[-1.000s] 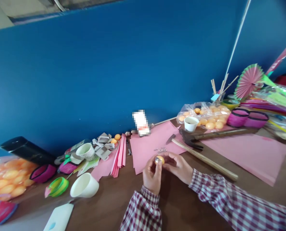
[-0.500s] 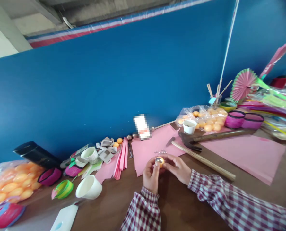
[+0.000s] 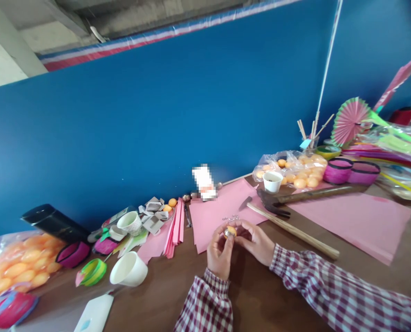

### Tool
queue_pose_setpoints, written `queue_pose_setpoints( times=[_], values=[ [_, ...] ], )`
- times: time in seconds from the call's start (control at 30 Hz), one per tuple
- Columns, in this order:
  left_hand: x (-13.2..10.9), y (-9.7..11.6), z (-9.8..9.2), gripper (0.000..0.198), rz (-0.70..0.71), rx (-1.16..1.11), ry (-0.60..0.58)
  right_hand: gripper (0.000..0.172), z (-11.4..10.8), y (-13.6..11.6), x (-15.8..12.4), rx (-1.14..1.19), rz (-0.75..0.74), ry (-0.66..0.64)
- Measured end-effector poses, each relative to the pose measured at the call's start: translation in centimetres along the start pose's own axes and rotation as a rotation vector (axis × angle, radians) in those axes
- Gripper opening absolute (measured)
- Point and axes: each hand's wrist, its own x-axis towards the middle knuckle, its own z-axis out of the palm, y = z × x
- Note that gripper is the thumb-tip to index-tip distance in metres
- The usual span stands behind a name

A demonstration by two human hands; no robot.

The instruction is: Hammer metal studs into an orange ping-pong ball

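A blue wall (image 3: 177, 115) fills most of the background. Below it I sit at a brown table (image 3: 163, 302), crowded along its back and both sides. Pink sheets lie on it: a pile (image 3: 208, 226) just beyond my hands and a broad sheet (image 3: 360, 221) off to the right. A clear bag of orange balls (image 3: 21, 265) sits at the far left, another bag (image 3: 305, 168) at the back right. To my right, a dark-headed tool (image 3: 277, 203) and a thin hammer (image 3: 293, 231) lie slantwise, the hammer's head on the pink pile. A wide white cup (image 3: 127, 271) leans at my left; a small white cup (image 3: 272, 183) stands upright near the right-hand bag.

My two hands, in checked sleeves (image 3: 208, 304), come together above the table's front. Both are narrowed to a pinch around one small ball (image 3: 229, 230), part orange, part shiny silver. It looks smooth, so uneven pressure from my thumbs could, I judge, make it squirt loose and roll. If it dropped forward, it might scatter the tiny shiny bits (image 3: 231, 218) lying on the pink pile just past my fingers.

The ball sits at the fingertips, between the hands: my left hand (image 3: 219, 252) has it from the left, thumb over its near face, while my right hand (image 3: 256, 242) meets its right side with thumb and forefinger. My fingers hide part of it.
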Motion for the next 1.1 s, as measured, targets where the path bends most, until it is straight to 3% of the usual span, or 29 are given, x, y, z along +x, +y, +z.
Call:
queue_pose_setpoints(
  times=[0.3,0.47,0.57,0.7,0.8,0.93,1.03,1.1],
  values=[
    [0.0,0.8,0.2,0.034,-0.023,0.062,0.103,0.034,0.1,-0.3,-0.2,-0.082,-0.073,-0.026],
    [-0.1,0.7,0.4,0.033,0.011,0.138,0.08,0.029,0.0,-0.2,-0.2,-0.113,-0.051,0.003],
    [0.0,0.4,0.3,0.033,-0.024,0.044,0.087,0.028,0.0,-0.3,-0.1,-0.095,-0.044,-0.006],
    [0.1,-0.2,0.1,0.032,-0.158,-0.243,0.084,0.029,0.0,-0.5,-0.1,-0.126,-0.089,-0.009],
    [0.2,-0.6,-0.1,0.034,-0.22,-0.366,0.109,0.031,-0.5,-0.5,0.2,-0.212,-0.145,-0.007],
    [0.6,-0.8,-0.4,0.038,-0.126,-0.342,0.255,0.032,-2.2,0.3,1.0,-0.369,-0.122,0.095],
    [0.9,-0.8,-0.6,0.039,-0.09,-0.283,0.34,0.028,-3.8,1.2,1.6,-0.607,-0.104,0.178],
    [0.9,-0.7,-0.6,0.041,-0.096,-0.245,0.337,0.024,-4.3,1.6,2.1,-0.791,-0.147,0.174]
  ],
)
